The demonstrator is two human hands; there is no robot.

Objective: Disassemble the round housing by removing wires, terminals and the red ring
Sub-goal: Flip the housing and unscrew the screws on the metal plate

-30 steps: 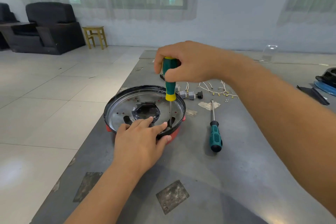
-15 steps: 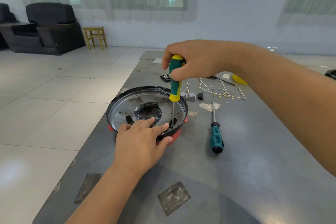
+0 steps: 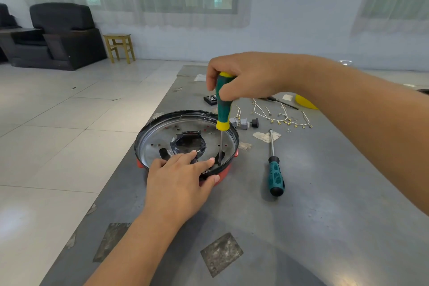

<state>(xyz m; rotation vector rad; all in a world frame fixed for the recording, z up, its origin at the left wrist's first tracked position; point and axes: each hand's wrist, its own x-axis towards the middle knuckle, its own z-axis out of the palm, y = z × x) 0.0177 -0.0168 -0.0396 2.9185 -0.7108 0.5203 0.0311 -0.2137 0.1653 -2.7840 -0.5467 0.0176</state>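
Observation:
The round housing [image 3: 157, 137], black-rimmed with a shiny metal inside, lies on the grey table. Its red ring [image 3: 224, 175] shows under the near rim. My left hand [image 3: 178, 183] rests on the near rim, fingers reaching inside and thumb over the outer edge. My right hand [image 3: 246, 76] grips the green and yellow screwdriver [image 3: 223, 109] upright, its tip down at the housing's near right inside. White wires with brass terminals [image 3: 281, 116] lie loose on the table to the right.
A second teal-handled screwdriver [image 3: 275, 169] lies right of the housing. Small grey connectors [image 3: 245, 123], a black bit case [image 3: 210, 99], a yellow object [image 3: 305, 102] and paper scraps sit behind. The table's left edge [image 3: 130, 169] runs close beside the housing.
The view has shifted slightly, so everything sits a little further right in frame. My right hand still holds the screwdriver upright at the same spot; my left hand stays on the rim.

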